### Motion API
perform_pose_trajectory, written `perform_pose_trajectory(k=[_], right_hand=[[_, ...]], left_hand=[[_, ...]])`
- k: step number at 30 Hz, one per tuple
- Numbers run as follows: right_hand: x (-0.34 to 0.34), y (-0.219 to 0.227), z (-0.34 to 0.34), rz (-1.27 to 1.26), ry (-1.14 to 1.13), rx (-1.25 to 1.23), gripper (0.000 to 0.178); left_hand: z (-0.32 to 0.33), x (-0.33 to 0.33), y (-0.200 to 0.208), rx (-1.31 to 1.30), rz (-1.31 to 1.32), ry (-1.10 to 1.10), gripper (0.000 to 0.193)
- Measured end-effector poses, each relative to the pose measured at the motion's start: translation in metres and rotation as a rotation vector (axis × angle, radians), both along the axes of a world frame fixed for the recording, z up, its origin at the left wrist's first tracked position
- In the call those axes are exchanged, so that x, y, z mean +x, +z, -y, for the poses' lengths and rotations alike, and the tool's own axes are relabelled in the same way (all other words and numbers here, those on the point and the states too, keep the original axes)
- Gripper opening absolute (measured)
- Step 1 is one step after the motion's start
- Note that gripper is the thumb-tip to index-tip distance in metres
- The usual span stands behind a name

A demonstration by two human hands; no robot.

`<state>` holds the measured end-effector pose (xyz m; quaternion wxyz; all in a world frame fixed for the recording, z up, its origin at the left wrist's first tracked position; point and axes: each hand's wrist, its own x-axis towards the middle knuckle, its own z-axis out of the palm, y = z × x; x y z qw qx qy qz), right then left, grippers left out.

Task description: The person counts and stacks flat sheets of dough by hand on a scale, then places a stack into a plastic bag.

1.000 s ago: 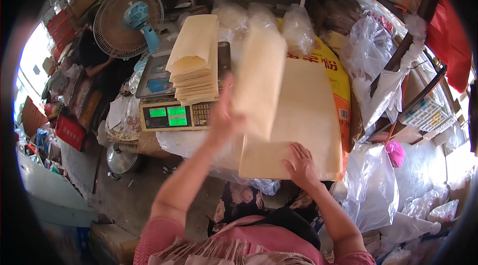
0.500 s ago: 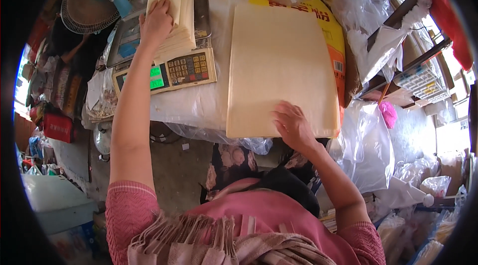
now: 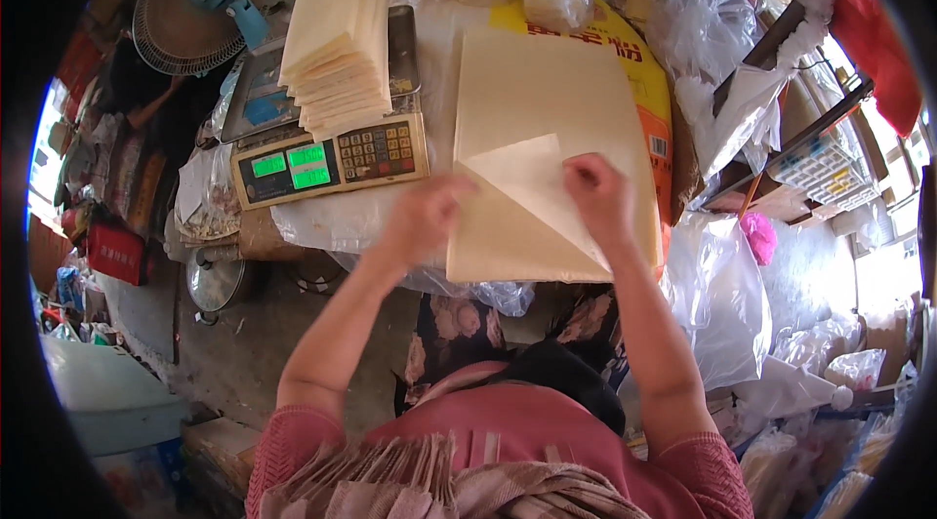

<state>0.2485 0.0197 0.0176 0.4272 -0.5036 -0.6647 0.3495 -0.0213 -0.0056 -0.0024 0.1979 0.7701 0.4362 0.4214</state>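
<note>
The pale sheets lie in a flat stack in front of the person, partly over a yellow and orange sack, and the near left corner of the top sheet is folded up and over so that its paler underside shows as a triangle. The right hand is over the stack with its fingers curled just beside that flap, while the left hand is blurred at the stack's left edge; whether either hand grips the paper, I cannot tell. To the left, a pile of folded sheets rests on a scale with lit green displays.
</note>
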Motion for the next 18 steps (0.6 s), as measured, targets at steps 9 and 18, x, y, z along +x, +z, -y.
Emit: perform_pose_trajectory(k=[9,18], right_hand=[[0.025,0.000,0.008,0.750,0.205,-0.058,0.038],[0.038,0.141,0.032,0.848,-0.085,0.750,0.029]], left_hand=[[0.027,0.063,-0.054,0.045,-0.449,-0.099,0.045],[0.025,0.060,-0.055,-0.111,-0.144,-0.075,0.059]])
